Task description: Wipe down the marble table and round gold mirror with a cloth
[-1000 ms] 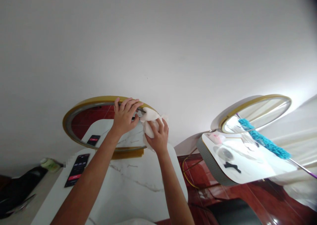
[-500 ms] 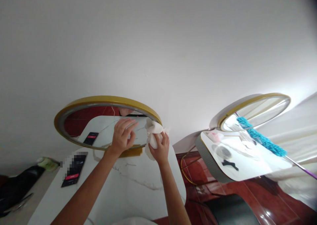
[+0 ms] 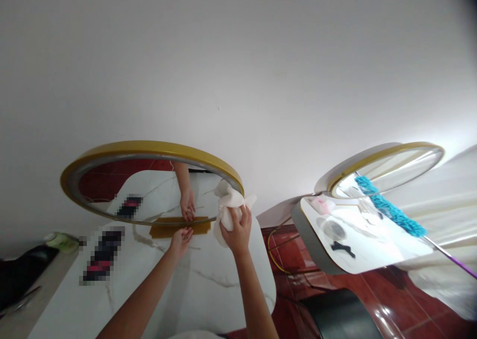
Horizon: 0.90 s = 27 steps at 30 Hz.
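My right hand [image 3: 238,229] grips a crumpled white cloth [image 3: 229,197] and presses it to the right end of the oval mirror's gold rim [image 3: 160,146]. Low in front of the mirror, my left hand [image 3: 182,239] is held with loosely bent fingers and nothing in it. It is close to the gold base [image 3: 201,228], and its reflection shows in the glass. The mirror stands on a white marble-patterned table [image 3: 208,269]. Left of my forearm lies a phone [image 3: 102,254], blurred by pixels.
At the right, a second white table [image 3: 372,262] bears another gold-rimmed mirror [image 3: 402,165], a blue fluffy duster [image 3: 395,210] with a purple handle, and a black bow-like item [image 3: 343,248]. A black seat [image 3: 341,314] stands on red floor tiles. Behind is a pale wall [image 3: 238,70].
My left hand has dropped from in front of the glass to the mirror's base. My right hand stays at the right rim with the cloth. The view has shifted slightly.
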Each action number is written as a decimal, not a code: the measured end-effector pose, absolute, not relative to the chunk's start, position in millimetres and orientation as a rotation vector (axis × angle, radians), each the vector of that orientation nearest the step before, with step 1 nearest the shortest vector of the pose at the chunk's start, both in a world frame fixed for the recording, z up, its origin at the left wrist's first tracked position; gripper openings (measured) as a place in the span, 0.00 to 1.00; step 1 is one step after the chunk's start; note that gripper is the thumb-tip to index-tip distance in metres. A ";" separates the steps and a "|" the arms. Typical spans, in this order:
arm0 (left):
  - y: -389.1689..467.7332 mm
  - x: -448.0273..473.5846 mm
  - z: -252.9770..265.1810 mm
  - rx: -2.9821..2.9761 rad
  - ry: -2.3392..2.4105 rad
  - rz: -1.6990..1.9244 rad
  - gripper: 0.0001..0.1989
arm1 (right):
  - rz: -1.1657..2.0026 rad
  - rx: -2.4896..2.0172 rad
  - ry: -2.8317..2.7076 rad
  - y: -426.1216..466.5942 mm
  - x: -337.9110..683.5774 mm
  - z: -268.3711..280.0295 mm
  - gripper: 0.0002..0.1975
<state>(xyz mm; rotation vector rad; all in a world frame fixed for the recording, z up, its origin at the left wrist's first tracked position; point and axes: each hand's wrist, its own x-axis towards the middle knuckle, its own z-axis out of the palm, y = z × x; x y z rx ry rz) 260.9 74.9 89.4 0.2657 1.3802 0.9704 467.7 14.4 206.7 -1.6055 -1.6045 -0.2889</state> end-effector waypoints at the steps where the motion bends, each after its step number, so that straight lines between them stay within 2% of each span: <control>1: 79.4 261.0 85.9 0.213 1.363 0.971 0.09 | -0.286 -1.612 -1.609 13.7 467.7 203.0 0.27; 14: 101.9 253.4 66.1 -0.135 1.129 1.066 0.08 | -0.387 -1.559 -1.838 24.9 425.0 178.5 0.27; 20: 97.0 237.7 59.4 -0.201 1.051 1.087 0.07 | -0.335 -1.635 -1.903 34.1 413.0 119.6 0.23; 27: 99.9 231.5 55.1 -0.230 0.993 1.107 0.07 | -0.132 -1.747 -2.091 31.7 405.5 67.1 0.26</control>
